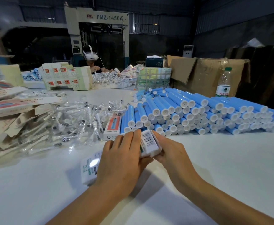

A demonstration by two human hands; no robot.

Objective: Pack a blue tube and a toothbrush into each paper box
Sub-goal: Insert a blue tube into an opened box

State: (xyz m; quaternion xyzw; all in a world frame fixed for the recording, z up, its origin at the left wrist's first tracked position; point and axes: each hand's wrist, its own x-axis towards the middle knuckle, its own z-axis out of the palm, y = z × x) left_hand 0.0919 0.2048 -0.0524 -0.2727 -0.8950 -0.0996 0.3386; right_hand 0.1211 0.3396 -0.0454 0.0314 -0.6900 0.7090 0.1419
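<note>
Left hand (123, 153) and right hand (168, 151) grip one paper box (149, 142), contents hidden, beside blue tubes (190, 111).

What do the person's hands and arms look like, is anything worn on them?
Both the left hand and the right hand are bare: no gloves, rings, watch or bracelet show. The forearms are bare as well, with no sleeve in view down to the picture's lower edge. No markings, tape or cables are visible on either arm.

Water bottle (223, 82), cardboard cartons (203, 73), machine (98, 30)
</note>
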